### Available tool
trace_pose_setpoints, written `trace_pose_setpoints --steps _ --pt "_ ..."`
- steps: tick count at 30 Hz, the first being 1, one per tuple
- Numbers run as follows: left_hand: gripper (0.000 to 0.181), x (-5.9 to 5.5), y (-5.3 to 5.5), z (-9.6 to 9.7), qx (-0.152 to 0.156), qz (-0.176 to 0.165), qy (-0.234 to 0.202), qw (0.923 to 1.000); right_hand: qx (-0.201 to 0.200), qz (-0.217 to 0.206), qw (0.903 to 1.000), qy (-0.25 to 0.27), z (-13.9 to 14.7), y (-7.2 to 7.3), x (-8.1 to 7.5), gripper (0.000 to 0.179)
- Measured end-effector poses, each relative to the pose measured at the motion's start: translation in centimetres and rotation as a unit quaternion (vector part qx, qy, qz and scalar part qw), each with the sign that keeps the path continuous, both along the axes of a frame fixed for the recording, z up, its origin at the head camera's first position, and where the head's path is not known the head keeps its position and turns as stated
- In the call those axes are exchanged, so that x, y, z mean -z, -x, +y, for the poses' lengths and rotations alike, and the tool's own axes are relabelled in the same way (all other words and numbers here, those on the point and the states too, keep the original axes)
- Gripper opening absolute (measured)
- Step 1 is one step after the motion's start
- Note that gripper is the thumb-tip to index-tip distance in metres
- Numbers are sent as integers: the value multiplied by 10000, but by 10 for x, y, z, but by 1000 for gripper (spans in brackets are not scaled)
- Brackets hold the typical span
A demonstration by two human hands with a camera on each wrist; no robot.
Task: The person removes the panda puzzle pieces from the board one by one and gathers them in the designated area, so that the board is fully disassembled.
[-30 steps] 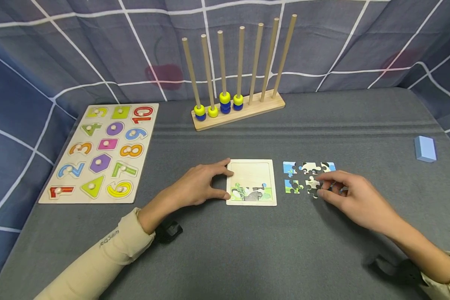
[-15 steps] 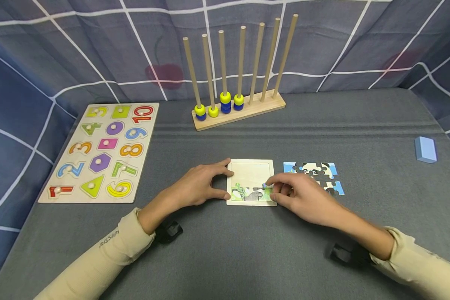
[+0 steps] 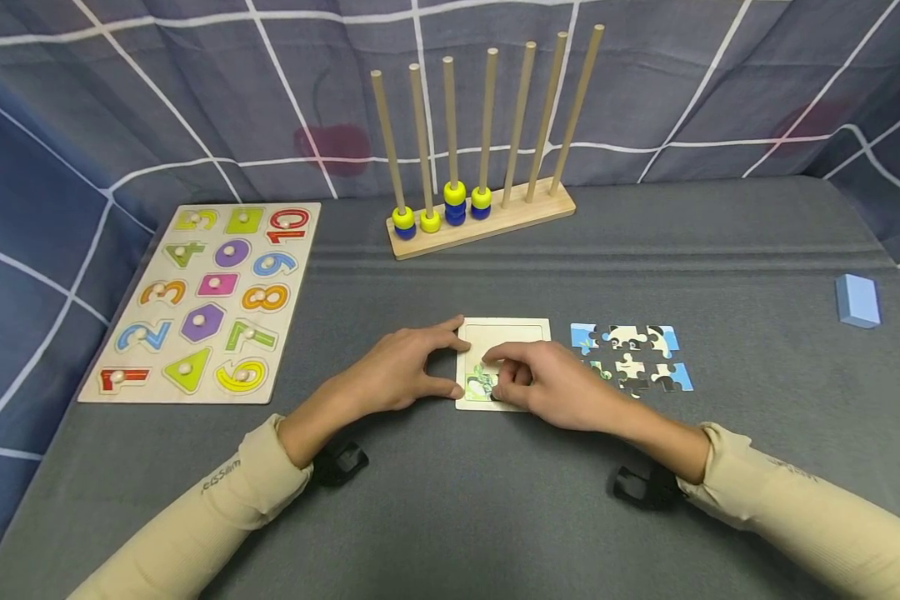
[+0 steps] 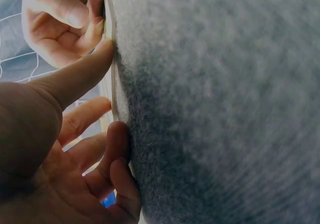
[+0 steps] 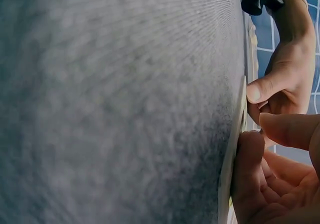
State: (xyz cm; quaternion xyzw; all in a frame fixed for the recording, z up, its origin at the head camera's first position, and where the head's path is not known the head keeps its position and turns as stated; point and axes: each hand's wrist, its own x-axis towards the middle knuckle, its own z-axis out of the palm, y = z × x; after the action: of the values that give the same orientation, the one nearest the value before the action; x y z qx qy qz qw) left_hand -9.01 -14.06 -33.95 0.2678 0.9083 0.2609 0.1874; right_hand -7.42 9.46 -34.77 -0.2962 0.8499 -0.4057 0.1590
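Observation:
My left hand rests at the left edge of a square wooden puzzle tray, index finger by its far corner and thumb by its near corner. My right hand reaches over the tray's right part, thumb and index fingertips down on the picture strip along its near side. Those fingers stand apart, with no loose piece showing between them. The right hand hides most of that strip. Beside the tray lie several loose panda jigsaw pieces in two rows, the nearer row partly behind the right hand.
A number and shape peg board lies at the left. At the back stands a wooden bead counter with upright rods and yellow and blue beads. A light blue block sits far right. A checked curtain surrounds the grey table.
My right hand has moved left from the loose pieces, past the tray's right edge, onto the picture strip. The loose pieces beside the tray show again. The left hand keeps its place.

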Motion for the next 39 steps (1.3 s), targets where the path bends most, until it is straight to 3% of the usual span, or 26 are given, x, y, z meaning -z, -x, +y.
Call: trace_pose_setpoints --steps 6,15,23,31,39 --pt "56 0 1 0 30 8 -12 10000 -179 -39 9998 -71 -2 2 1 33" --pt "56 1 -1 2 -1 -52 91 9999 -362 348 9974 -523 -5 -3 1 33" --pt "56 0 -1 0 -31 -16 72 10000 -260 -64 9993 -247 -5 -1 2 36" --pt "56 0 1 0 -12 26 -17 10000 -151 168 9996 -157 -6 -1 3 34" --pt "56 1 1 0 33 82 -18 10000 43 -66 10000 -49 -6 -2 2 31"
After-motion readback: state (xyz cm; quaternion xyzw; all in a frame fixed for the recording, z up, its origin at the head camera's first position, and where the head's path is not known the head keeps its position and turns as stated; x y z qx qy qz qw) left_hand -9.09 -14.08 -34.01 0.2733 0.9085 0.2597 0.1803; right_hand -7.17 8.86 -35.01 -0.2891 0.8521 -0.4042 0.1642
